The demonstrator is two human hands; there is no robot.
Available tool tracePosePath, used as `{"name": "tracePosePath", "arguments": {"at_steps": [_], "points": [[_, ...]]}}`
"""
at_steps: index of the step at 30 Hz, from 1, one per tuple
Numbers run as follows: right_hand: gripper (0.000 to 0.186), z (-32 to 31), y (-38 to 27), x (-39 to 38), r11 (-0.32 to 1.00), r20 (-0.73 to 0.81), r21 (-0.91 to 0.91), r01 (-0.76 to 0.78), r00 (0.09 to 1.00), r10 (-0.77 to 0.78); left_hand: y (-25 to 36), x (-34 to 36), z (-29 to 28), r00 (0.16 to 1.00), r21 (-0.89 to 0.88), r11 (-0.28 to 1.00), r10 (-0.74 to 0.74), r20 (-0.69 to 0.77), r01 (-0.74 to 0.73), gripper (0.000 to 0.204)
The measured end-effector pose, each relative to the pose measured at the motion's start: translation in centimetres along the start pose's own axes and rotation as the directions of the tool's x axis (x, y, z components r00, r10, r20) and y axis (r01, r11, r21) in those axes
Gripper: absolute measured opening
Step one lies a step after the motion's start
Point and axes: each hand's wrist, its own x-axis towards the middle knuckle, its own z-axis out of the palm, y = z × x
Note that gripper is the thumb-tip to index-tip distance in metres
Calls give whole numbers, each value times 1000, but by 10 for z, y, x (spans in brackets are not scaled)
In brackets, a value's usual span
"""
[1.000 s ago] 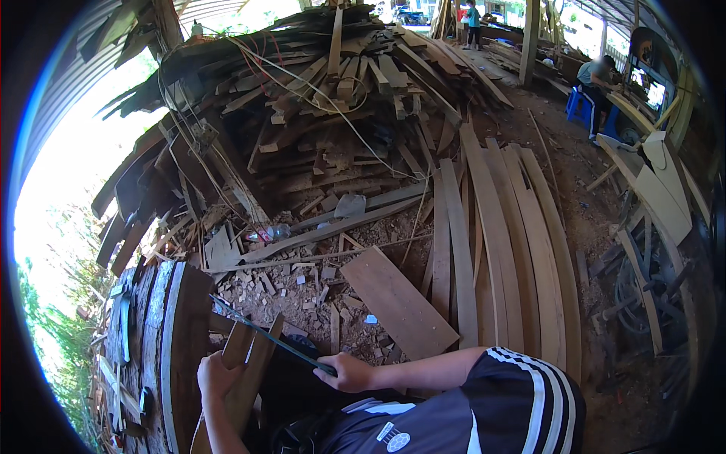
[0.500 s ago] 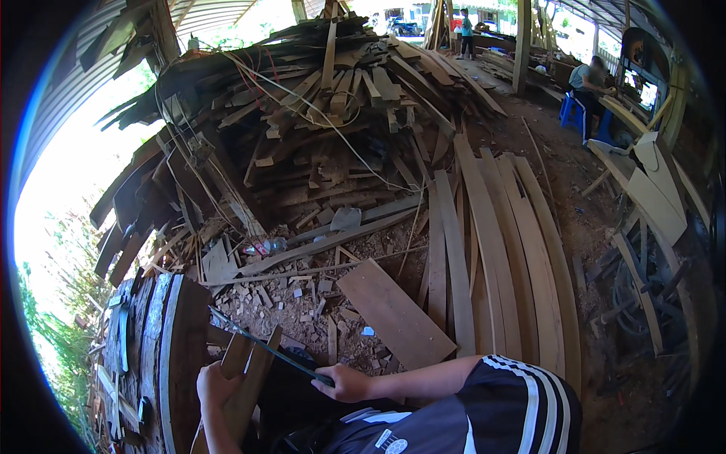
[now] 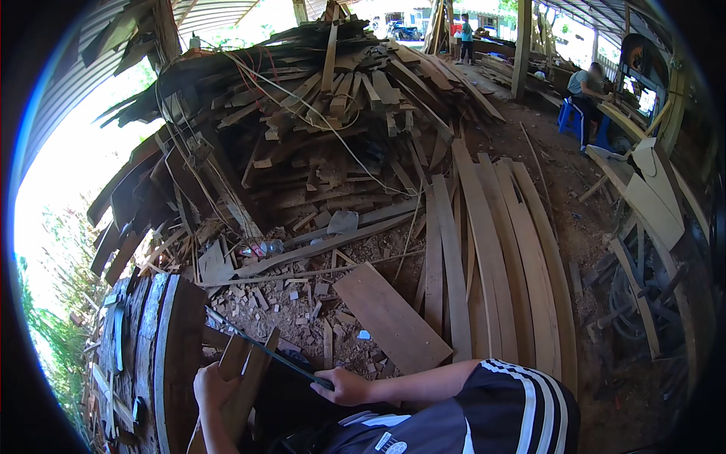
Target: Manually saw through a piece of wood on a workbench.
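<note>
My left hand point(image 3: 212, 389) is closed around a narrow wooden piece point(image 3: 236, 356) that slants up from the lower edge, its fingers partly hidden. A second wooden strip point(image 3: 257, 372) stands beside it, just right of the hand. My right hand point(image 3: 344, 387) grips the dark end of a long, thin, dark blade-like tool point(image 3: 261, 345); its exact kind cannot be made out. From that hand the tool runs up and left, passing across the tops of both wooden pieces. Its far end lies near a thick, rough timber block point(image 3: 178, 363).
A large heap of boards point(image 3: 333, 113) rises ahead. Long planks point(image 3: 491, 257) lie to the right, beside a wide flat board point(image 3: 392, 318). Wood scraps and a plastic bottle point(image 3: 262, 248) litter the ground. A person point(image 3: 586, 91) sits on a blue stool point(image 3: 569, 115) at far right; another person point(image 3: 466, 38) stands farther back.
The whole view has shifted very slightly. Both hands keep their grips, and the tool lies across the wood in nearly the same position.
</note>
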Motion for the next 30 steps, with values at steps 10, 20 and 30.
{"name": "tracePosePath", "arguments": {"at_steps": [10, 20, 30], "points": [[28, 0, 3, -1, 999, -5, 13, 33, 999, -33, 2, 0, 1, 998, 7, 999, 39, -45, -38, 44], [29, 2, 8, 0, 1000, -6, 12, 21, 1000, -20, -11, 6, 8, 999, -77, 997, -1, 49, 5, 44], [29, 2, 6, -2, 999, -6, 18, 32, 999, -32, 1, 0, -5, 999, -60, 998, 14, 51, -11, 41]]}}
